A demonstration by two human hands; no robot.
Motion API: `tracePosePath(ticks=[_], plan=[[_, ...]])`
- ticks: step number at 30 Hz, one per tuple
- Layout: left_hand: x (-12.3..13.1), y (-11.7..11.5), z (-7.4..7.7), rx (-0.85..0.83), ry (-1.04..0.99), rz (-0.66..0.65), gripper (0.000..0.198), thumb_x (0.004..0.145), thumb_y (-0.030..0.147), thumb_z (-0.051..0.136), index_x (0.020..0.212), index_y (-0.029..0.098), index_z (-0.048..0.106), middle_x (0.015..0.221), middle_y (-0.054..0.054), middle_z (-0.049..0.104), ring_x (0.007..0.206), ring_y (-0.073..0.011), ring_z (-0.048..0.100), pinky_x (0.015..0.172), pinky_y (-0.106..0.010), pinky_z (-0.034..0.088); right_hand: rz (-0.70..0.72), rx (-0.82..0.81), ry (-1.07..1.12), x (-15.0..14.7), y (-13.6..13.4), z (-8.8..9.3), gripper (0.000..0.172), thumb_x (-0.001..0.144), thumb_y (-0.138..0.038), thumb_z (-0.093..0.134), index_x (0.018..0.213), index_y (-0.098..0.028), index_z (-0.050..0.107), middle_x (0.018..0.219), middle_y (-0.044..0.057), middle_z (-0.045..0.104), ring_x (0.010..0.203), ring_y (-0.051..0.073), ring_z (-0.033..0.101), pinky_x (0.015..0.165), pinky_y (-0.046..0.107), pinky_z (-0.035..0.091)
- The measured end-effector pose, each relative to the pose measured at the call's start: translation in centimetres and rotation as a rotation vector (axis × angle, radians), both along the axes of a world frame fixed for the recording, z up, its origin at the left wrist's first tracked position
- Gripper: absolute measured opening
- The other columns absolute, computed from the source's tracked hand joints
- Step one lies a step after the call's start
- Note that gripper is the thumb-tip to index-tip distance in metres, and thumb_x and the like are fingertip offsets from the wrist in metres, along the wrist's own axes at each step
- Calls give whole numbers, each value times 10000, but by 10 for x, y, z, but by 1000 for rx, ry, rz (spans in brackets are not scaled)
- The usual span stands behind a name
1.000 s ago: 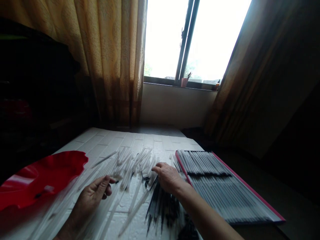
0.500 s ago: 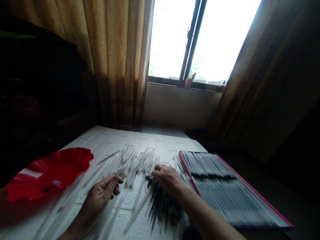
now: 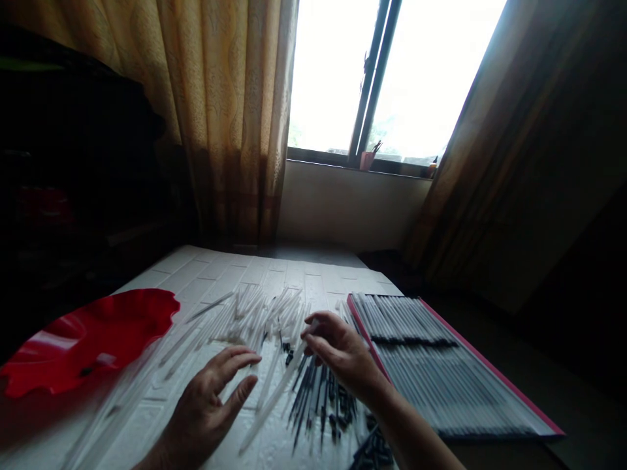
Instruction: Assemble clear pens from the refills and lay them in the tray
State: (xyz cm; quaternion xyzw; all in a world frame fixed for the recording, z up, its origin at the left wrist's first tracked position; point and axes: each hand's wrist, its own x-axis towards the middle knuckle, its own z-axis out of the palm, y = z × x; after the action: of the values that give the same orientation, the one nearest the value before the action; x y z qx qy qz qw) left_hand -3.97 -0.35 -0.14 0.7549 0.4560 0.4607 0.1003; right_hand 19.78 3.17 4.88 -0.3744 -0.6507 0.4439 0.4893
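Note:
Pale plastic tubes point(image 3: 255, 320) lie scattered across the white brick-patterned table point(image 3: 274, 271). Thin dark refills point(image 3: 313, 398) form a loose pile near the table's front. My left hand point(image 3: 215, 398) hovers over the tubes with its fingers stretched out and apart, holding nothing. My right hand point(image 3: 337, 352) is lifted just above the dark pile, fingers pinched on a pale tube that slants down to the left.
A red wavy-edged dish point(image 3: 88, 339) sits at the left with a small piece in it. At the right, a pink-edged tray point(image 3: 494, 385) holds several neat rows of pens. Curtains and a bright window stand beyond the table's far edge.
My left hand has opened from a curled pinch and spread its fingers over the tubes. My right hand rose off the pile with a pale tube between its fingers.

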Motion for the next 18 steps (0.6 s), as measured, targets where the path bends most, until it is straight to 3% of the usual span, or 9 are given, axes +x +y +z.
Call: tracePosePath(ticks=[3, 10, 12, 15, 18], plan=[[9, -7, 0, 57, 85, -35, 274, 885, 414, 593, 1123, 298, 661, 1072, -35, 742, 988, -193, 703, 767, -222, 588, 75, -173, 118, -8, -4, -4, 290, 740, -353, 703, 932, -193, 556, 753, -15, 653, 574, 115, 630, 460, 188, 456], [21, -11, 1, 87, 132, -87, 275, 945, 419, 493, 1135, 261, 615, 839, 7, 784, 696, -128, 752, 673, -161, 588, 202, -277, 155, -28, -8, -23, 382, 735, -501, 707, 904, -172, 611, 767, 14, 678, 613, 125, 654, 488, 193, 471], [19, -10, -2, 44, 122, -86, 276, 964, 403, 451, 1089, 237, 632, 780, 6, 778, 665, -126, 750, 657, -151, 586, 168, -188, 20, -20, -1, -23, 360, 807, -492, 633, 964, -168, 642, 780, 28, 691, 631, 136, 663, 505, 209, 478], [14, -7, -10, 35, 98, 0, 300, 962, 424, 439, 1050, 230, 650, 835, -13, 782, 765, -151, 757, 734, -180, 585, -18, 96, -346, 4, 12, -16, 254, 901, -345, 515, 1014, -180, 672, 836, 47, 719, 685, 151, 664, 587, 253, 493], [9, -5, -18, 44, 84, 67, 293, 954, 436, 450, 1046, 247, 654, 920, -14, 783, 817, -157, 754, 766, -183, 577, -53, 214, -540, 22, 17, -10, 124, 822, -209, 605, 838, -190, 726, 800, 49, 725, 747, 183, 656, 698, 294, 466]])
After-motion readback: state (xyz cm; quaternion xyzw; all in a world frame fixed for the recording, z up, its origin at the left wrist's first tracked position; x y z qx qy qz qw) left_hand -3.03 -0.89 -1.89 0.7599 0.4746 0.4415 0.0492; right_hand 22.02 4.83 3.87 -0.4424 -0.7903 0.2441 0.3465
